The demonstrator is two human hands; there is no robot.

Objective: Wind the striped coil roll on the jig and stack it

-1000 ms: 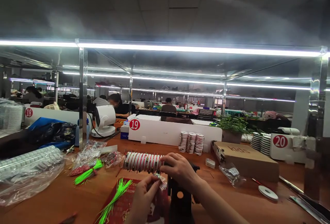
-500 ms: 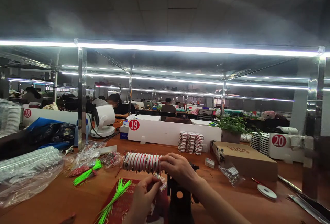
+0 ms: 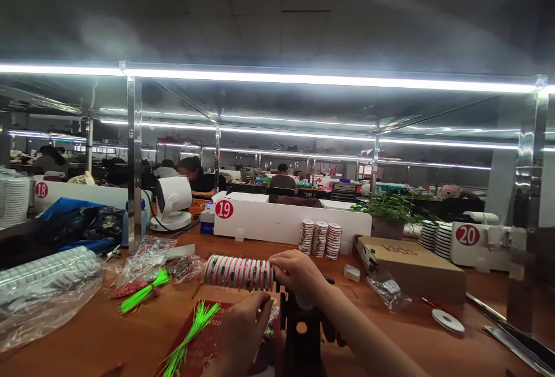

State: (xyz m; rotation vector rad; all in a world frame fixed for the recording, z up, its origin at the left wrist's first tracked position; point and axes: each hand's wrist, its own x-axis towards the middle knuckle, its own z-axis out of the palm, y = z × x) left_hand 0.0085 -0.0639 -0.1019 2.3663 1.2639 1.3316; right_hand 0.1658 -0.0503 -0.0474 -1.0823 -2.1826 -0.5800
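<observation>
A row of white spools (image 3: pixel 236 272) wound with thin line and small coloured bits lies sideways at the left of a black stand (image 3: pixel 302 331). My right hand (image 3: pixel 299 273) is at the row's right end, fingers curled against the last spool. Just below the row, my left hand (image 3: pixel 243 328) is closed, thumb and forefinger pressed together; whatever it may hold is too small to see. Beneath it lies a dark red booklet (image 3: pixel 225 326) with a bundle of bright green strands (image 3: pixel 191 336). Small shiny pieces in clear plastic (image 3: pixel 271 328) show beside the left fingers.
Spool stacks (image 3: pixel 321 239) stand before a white divider (image 3: pixel 277 222). At right are a cardboard box (image 3: pixel 411 267), a small plastic bag (image 3: pixel 388 291) and a loose white spool (image 3: pixel 448 321). Bagged spools (image 3: pixel 52 284) lie left, near a second green bundle (image 3: pixel 145 291). People sit farther back.
The spool row looks turned, with different coloured bits facing me. My left hand has shifted slightly and lowered; my right fingers have shifted a little at the row's end. The whole view moved slightly.
</observation>
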